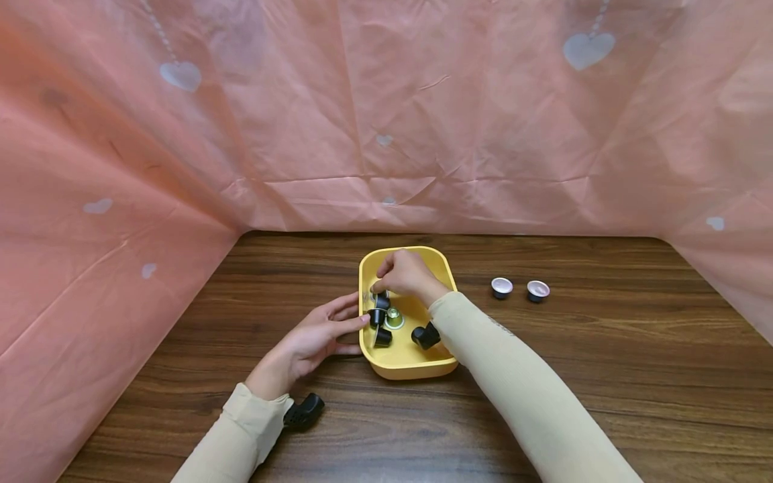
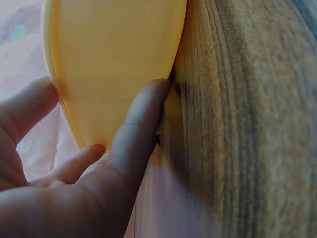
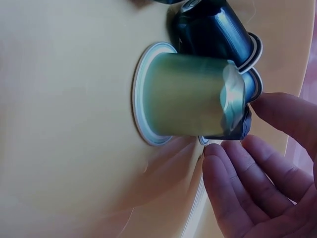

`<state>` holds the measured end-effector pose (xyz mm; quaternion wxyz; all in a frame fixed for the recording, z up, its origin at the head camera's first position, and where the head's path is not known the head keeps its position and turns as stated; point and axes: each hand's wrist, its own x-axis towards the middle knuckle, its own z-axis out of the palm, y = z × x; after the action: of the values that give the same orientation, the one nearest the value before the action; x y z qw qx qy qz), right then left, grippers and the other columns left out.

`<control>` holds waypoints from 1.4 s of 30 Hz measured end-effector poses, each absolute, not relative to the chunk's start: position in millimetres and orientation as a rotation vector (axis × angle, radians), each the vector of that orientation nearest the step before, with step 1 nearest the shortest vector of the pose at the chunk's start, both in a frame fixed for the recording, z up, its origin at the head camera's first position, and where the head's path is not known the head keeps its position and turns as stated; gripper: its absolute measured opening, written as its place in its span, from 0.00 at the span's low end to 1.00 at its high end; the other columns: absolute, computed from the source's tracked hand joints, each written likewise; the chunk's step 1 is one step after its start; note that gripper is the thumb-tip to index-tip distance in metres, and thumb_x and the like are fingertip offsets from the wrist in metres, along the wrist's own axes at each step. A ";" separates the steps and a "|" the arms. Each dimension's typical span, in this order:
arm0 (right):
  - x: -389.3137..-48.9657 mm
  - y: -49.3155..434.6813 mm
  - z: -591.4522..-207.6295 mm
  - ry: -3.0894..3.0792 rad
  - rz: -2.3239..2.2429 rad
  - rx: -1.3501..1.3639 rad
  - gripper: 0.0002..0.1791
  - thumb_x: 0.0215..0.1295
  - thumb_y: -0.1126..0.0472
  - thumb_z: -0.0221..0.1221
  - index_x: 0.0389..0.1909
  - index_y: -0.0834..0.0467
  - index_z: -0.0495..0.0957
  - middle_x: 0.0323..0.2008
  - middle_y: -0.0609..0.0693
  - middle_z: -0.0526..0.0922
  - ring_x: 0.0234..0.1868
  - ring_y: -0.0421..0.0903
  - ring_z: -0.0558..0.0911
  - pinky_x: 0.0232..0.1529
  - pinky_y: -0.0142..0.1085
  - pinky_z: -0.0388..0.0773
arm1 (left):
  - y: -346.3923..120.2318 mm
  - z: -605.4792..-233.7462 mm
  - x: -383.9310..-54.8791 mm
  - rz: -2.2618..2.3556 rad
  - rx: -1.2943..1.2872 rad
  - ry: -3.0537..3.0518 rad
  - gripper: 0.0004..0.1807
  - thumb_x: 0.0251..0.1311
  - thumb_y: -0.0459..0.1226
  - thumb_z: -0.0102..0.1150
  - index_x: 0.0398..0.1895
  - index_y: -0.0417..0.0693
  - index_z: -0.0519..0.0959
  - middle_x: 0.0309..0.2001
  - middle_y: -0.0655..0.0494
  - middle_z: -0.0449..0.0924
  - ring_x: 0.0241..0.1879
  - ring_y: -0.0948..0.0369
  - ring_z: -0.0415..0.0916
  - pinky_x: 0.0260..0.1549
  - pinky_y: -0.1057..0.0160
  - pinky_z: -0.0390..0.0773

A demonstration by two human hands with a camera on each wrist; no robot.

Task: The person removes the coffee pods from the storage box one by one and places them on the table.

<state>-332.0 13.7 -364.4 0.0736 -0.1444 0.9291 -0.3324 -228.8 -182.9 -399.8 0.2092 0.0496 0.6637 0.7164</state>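
Note:
A yellow container stands upright on the table with several coffee capsules inside. My left hand rests against its left outer wall, fingers mostly straight, one fingertip at the rim; the left wrist view shows the fingers on the outer wall. My right hand reaches inside to the far left part. There its thumb and fingertips pinch a dark coffee capsule, partly hidden behind a light green capsule. Black capsules lie along the left inner wall beside the green one, which sits rim-down on the container's floor.
Two dark capsules with pale lids up stand on the wooden table, right of the container. Black wrist devices show at the left sleeve and right sleeve. Pink heart-printed cloth hangs around the table's back and sides.

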 end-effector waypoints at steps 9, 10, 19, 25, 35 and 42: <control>-333.5 10.2 -366.7 2.787 -1.030 -0.421 0.13 0.53 0.58 0.79 0.39 0.56 0.90 0.42 0.51 0.91 0.50 0.49 0.84 0.50 0.36 0.81 | -181.0 -399.1 -228.9 1.994 0.108 1.845 0.39 0.78 0.33 0.58 0.87 0.45 0.56 0.83 0.37 0.61 0.70 0.51 0.75 0.60 0.45 0.87; -333.8 10.0 -366.8 2.787 -1.030 -0.421 0.13 0.53 0.58 0.78 0.39 0.56 0.90 0.42 0.50 0.91 0.49 0.49 0.83 0.50 0.36 0.81 | -181.1 -398.9 -228.9 1.993 0.114 1.847 0.38 0.78 0.34 0.58 0.87 0.45 0.55 0.82 0.36 0.61 0.70 0.51 0.75 0.60 0.45 0.87; -334.7 10.8 -367.0 2.790 -1.022 -0.438 0.05 0.55 0.58 0.75 0.33 0.53 0.91 0.36 0.47 0.91 0.41 0.45 0.81 0.38 0.30 0.75 | -181.9 -399.0 -229.0 1.985 0.118 1.849 0.39 0.78 0.34 0.58 0.87 0.45 0.55 0.83 0.36 0.60 0.68 0.52 0.77 0.59 0.46 0.87; -335.2 11.3 -368.1 2.779 -1.047 -0.418 0.04 0.58 0.58 0.74 0.33 0.54 0.92 0.33 0.46 0.90 0.34 0.42 0.81 0.33 0.27 0.75 | -182.3 -400.1 -228.3 1.987 0.126 1.845 0.38 0.79 0.33 0.57 0.87 0.45 0.55 0.82 0.35 0.61 0.64 0.52 0.80 0.58 0.47 0.88; -336.8 14.7 -368.4 2.672 -1.181 -0.352 0.06 0.60 0.60 0.71 0.36 0.58 0.91 0.23 0.42 0.84 0.25 0.37 0.81 0.30 0.25 0.76 | -180.5 -399.1 -229.0 1.986 0.112 1.848 0.39 0.78 0.34 0.58 0.87 0.45 0.56 0.82 0.36 0.62 0.65 0.53 0.79 0.57 0.48 0.88; -336.9 17.3 -369.0 2.624 -1.243 -0.278 0.09 0.60 0.60 0.70 0.38 0.59 0.92 0.36 0.49 0.89 0.38 0.43 0.82 0.38 0.28 0.76 | -180.9 -398.6 -227.9 1.980 0.113 1.851 0.38 0.78 0.34 0.58 0.87 0.45 0.56 0.82 0.36 0.62 0.65 0.52 0.79 0.58 0.48 0.88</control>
<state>-336.9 17.3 -369.0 0.1122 -0.0947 0.8940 -0.4233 -227.9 -180.9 -398.6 0.2129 0.0408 0.6667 0.7131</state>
